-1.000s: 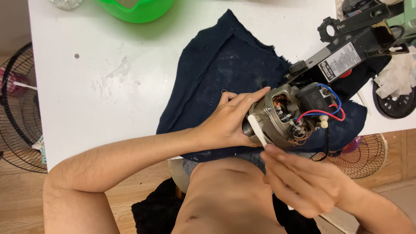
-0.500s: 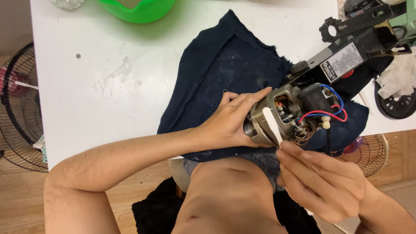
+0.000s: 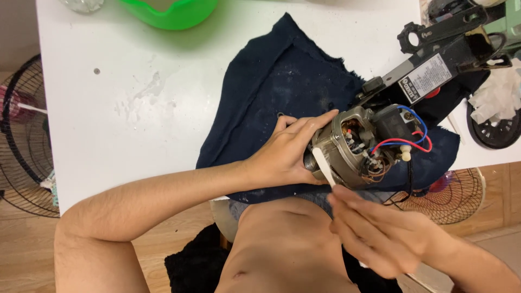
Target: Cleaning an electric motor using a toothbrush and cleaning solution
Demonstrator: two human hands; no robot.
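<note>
My left hand [image 3: 285, 152] grips the side of a metal fan motor [image 3: 355, 146] with copper windings and red, blue and black wires [image 3: 404, 142]. The motor lies tilted on a dark blue cloth [image 3: 277, 81] at the near edge of a white table [image 3: 125, 103]. My right hand [image 3: 380, 230], low in the view, pinches a thin white stick [image 3: 324, 167] whose tip touches the motor's near end by the shaft.
A black fan neck bracket with a label [image 3: 429, 76] lies behind the motor. A green plastic bowl [image 3: 168, 11] stands at the far edge. Crumpled white tissue [image 3: 496, 92] and a black round part [image 3: 496, 133] sit at right. Fan grilles [image 3: 21, 135] stand on the floor.
My right hand has slid right and down, drawing the white stick along the motor's end. My left hand still grips the motor.
</note>
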